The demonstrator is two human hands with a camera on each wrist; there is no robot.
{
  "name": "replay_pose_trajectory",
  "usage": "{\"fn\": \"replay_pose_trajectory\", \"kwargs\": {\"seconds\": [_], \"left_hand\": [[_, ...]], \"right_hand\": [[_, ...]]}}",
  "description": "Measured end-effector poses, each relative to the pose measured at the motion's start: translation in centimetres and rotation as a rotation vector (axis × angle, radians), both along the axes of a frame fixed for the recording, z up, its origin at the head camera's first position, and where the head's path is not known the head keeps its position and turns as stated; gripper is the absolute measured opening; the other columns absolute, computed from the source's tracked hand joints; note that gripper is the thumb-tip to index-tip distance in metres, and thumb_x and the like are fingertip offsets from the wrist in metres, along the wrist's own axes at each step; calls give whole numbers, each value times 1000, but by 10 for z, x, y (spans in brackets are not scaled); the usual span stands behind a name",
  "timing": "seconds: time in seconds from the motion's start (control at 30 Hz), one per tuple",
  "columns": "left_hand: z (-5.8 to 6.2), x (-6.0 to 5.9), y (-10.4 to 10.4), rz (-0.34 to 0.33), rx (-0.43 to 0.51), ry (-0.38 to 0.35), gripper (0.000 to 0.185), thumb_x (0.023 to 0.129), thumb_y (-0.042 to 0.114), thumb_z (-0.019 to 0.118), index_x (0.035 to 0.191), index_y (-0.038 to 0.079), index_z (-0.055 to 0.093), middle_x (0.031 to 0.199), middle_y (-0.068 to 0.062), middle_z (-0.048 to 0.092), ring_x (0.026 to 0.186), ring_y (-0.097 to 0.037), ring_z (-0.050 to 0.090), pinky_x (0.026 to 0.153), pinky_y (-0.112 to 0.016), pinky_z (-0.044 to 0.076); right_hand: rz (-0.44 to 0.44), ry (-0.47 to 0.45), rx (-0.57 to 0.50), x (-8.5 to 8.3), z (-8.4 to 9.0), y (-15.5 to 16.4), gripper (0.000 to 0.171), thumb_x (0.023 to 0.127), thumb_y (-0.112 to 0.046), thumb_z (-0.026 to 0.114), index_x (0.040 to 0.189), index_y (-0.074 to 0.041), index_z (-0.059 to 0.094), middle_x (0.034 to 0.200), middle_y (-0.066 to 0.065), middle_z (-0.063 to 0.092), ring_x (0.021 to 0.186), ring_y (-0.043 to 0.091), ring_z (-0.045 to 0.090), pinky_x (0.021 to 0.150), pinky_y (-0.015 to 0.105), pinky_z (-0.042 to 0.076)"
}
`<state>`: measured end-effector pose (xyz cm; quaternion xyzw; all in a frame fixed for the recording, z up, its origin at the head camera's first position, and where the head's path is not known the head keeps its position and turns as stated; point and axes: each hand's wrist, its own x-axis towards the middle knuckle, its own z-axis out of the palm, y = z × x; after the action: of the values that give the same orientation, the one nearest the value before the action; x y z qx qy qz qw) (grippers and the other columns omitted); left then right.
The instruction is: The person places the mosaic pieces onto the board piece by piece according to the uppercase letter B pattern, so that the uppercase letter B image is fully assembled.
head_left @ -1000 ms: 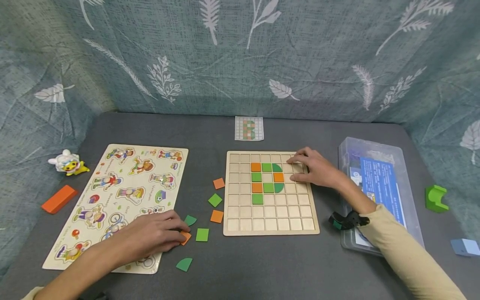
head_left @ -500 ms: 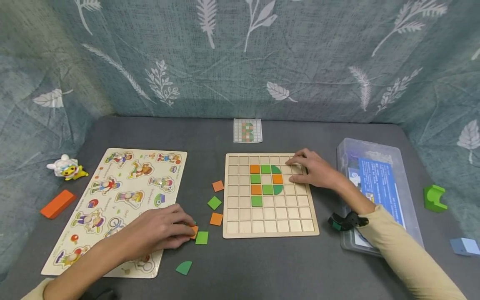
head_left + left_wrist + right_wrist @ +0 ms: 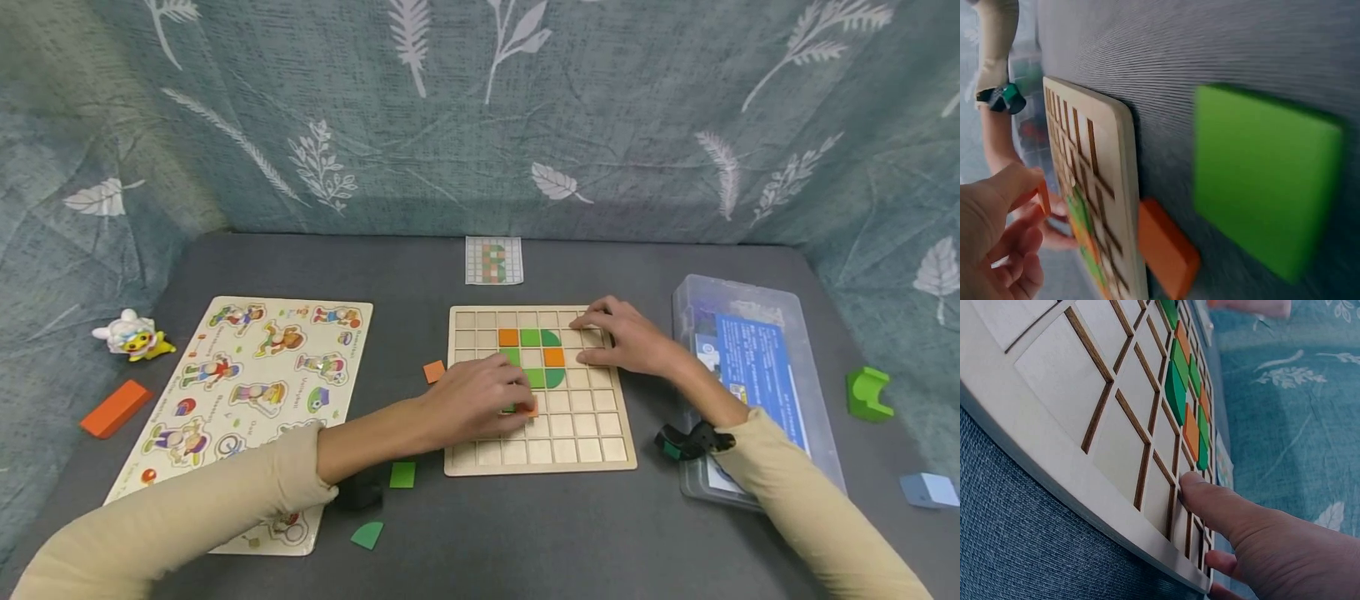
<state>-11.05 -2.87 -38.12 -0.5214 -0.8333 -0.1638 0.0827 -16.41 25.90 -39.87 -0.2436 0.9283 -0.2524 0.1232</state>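
Note:
Over the wooden grid board [image 3: 573,450], my left hand [image 3: 476,400] pinches an orange square tile [image 3: 532,408] between thumb and finger. In the left wrist view that orange tile [image 3: 1044,197] stands on edge just off the board. My right hand [image 3: 630,340] rests on the board's right side; in the right wrist view its thumb [image 3: 1216,503] touches the grid. Green and orange square tiles, with dark green quarter-round tiles [image 3: 553,378], sit in the middle cells. My left hand hides some of these.
Loose on the table lie a green square tile [image 3: 402,475], a dark green quarter-round tile [image 3: 367,535] and an orange tile [image 3: 433,372]. A picture puzzle board [image 3: 348,321] is at left, a plastic box [image 3: 690,292] at right, a pattern card [image 3: 513,275] behind.
My left hand has picked up an orange tile from beside the puzzle board and carried it right, over the grid board. The right hand has stayed in place.

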Motion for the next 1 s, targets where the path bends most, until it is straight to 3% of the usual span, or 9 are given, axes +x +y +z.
{"fn": "replay_pose_trajectory", "kwargs": {"seconds": [0.1,0.2,0.57,0.7,0.87,1.0], "left_hand": [[-4,-5,9,32,2,-72,3,85,24,74,86,22,74,90,8,69,80,-10,55,60,-17,43],[-9,-6,11,58,2,-94,3,86,21,72,87,20,75,91,7,69,80,-12,54,58,-17,41],[-17,-5,21,59,-18,-59,3,86,23,72,86,21,74,89,7,67,78,-11,53,56,-17,39],[-16,-5,23,70,-69,-37,5,87,26,72,86,22,74,91,7,67,79,-11,53,58,-18,41],[-13,-6,24,84,-124,-69,9,88,25,70,83,22,76,94,6,67,83,-12,53,59,-20,44],[-11,-6,23,79,-119,-72,11,88,23,69,80,22,76,96,6,66,87,-12,53,58,-20,44]], "right_hand": [[2,2,-1,-1,1,-1,43,89,-28,71,128,-11,62,128,19,47,103,30,44,79,39,35],[0,-4,2,0,3,-2,43,89,-27,71,127,-11,62,127,18,47,104,30,44,80,39,35],[-9,-2,12,3,2,-2,43,88,-26,72,127,-11,62,127,18,47,106,31,44,81,40,36],[-7,1,9,2,2,-1,44,88,-26,72,128,-11,62,127,18,47,106,31,45,81,40,36],[-8,5,8,2,3,-1,43,88,-26,72,127,-11,62,128,19,47,105,31,44,81,41,36],[-5,5,13,1,3,-1,42,89,-28,71,127,-11,62,128,19,47,106,31,44,82,42,37]]}}
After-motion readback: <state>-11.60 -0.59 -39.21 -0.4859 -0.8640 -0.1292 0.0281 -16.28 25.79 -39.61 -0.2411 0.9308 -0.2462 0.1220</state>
